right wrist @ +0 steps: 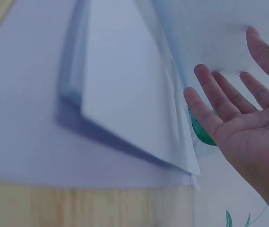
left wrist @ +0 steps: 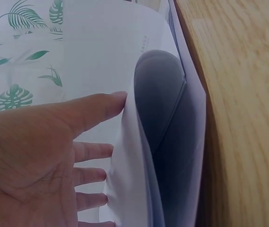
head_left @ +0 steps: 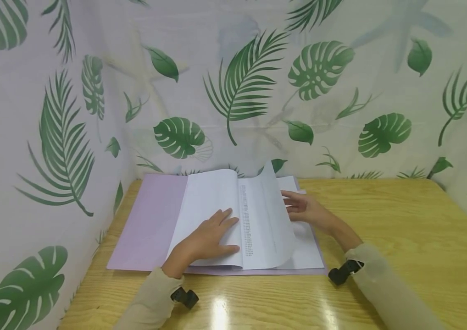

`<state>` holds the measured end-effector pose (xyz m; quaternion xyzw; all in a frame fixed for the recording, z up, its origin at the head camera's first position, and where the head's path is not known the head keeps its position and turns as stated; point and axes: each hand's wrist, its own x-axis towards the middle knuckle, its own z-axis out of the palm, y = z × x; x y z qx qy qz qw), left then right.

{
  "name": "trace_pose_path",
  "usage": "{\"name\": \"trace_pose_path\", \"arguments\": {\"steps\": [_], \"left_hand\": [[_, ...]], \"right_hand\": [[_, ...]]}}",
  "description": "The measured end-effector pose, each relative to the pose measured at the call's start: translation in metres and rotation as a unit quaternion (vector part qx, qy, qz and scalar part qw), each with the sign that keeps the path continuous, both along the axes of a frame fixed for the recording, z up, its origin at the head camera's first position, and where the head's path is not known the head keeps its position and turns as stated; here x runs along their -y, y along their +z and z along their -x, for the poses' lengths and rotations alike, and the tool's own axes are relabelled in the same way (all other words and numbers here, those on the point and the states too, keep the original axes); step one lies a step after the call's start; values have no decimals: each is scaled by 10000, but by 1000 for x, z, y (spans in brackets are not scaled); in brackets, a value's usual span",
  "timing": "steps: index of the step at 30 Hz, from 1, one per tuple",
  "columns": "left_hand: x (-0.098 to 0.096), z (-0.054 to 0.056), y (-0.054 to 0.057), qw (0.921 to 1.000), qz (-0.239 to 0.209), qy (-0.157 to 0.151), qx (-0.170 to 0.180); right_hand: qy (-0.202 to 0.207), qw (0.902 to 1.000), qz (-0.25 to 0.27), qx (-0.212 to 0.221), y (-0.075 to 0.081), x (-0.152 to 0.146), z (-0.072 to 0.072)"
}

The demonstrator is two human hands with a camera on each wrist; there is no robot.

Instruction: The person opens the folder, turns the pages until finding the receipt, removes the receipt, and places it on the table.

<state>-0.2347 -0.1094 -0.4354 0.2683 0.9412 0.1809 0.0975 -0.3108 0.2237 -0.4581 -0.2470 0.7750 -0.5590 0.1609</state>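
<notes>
A lilac folder point(head_left: 151, 220) lies spread on the table with white sheets inside. My left hand point(head_left: 210, 236) rests on the turned sheets point(head_left: 206, 192) left of the fold, its fingers spread. In the left wrist view, thumb and fingertips of the left hand point(left wrist: 35, 161) touch the curved paper. One printed sheet point(head_left: 264, 220) stands partly raised and curled right of the fold. My right hand point(head_left: 305, 211) is at that sheet's right edge, some fingertips hidden behind it. The right wrist view has the right hand point(right wrist: 248, 109) with extended fingers touching the paper, gripping nothing.
Under the folder is a wooden table point(head_left: 403, 229). A white cloth with green leaf prints point(head_left: 254, 91) hangs behind it and along the sides. More white sheets point(head_left: 308, 247) lie beneath the raised one. Each wrist wears a small black device point(head_left: 345, 271).
</notes>
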Motion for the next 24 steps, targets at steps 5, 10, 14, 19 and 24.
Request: {"name": "trace_pose_path", "arguments": {"steps": [5, 10, 14, 19, 24], "left_hand": [[1, 0, 1, 10000, -9, 2, -20], [1, 1, 2, 9999, -46, -18, -94], [2, 4, 4, 9997, -171, -9, -163], [3, 8, 5, 9983, -523, 128, -235], [5, 10, 12, 9880, -1340, 581, -493]], "right_hand": [[52, 9999, -67, 135, 1, 13, -4], [21, 9995, -242, 185, 1, 27, -8], [82, 9995, -207, 209, 2, 38, -11], [81, 9998, -91, 151, 2, 46, -14], [51, 10000, 21, 69, 3, 52, -15]]}}
